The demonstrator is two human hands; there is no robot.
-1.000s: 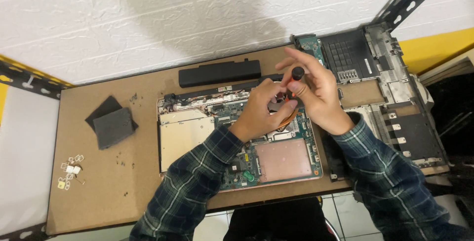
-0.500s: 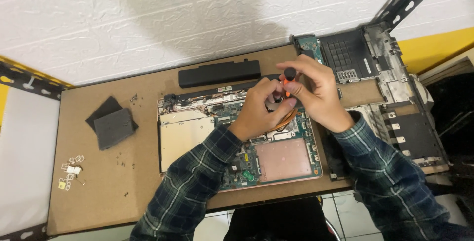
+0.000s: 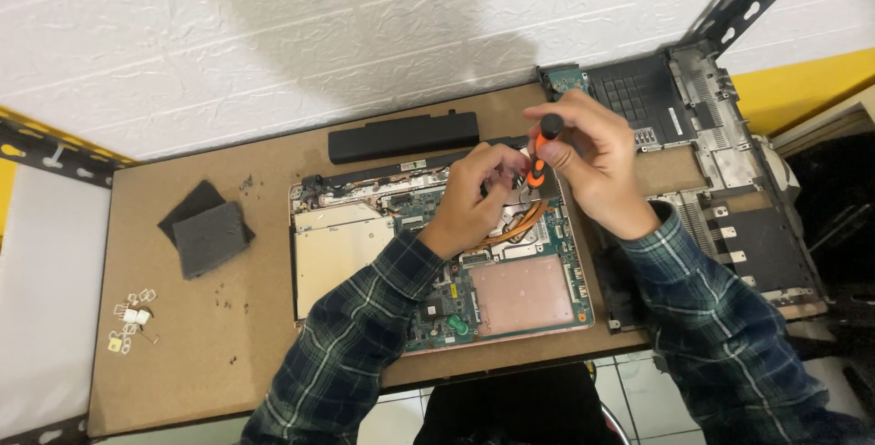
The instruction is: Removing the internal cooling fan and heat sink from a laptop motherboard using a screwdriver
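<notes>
Brown workbench (image 3: 228,354) against a white wall: near its back edge, the right hand (image 3: 597,167) grasps an orange-black screwdriver (image 3: 541,155) upright over an opened laptop (image 3: 437,258), while the left hand (image 3: 474,199) pinches its tip, steadying it.

The scene is bright and evenly lit from above. A broad soft shadow falls on the white wall (image 3: 273,35) in the upper middle of the frame. The brown table (image 3: 228,336) shows no glare. Focus is sharp in the centre; small parts at lower left look tiny and slightly soft. Straight edges bow near the corners, and the right edge turns dark.
</notes>
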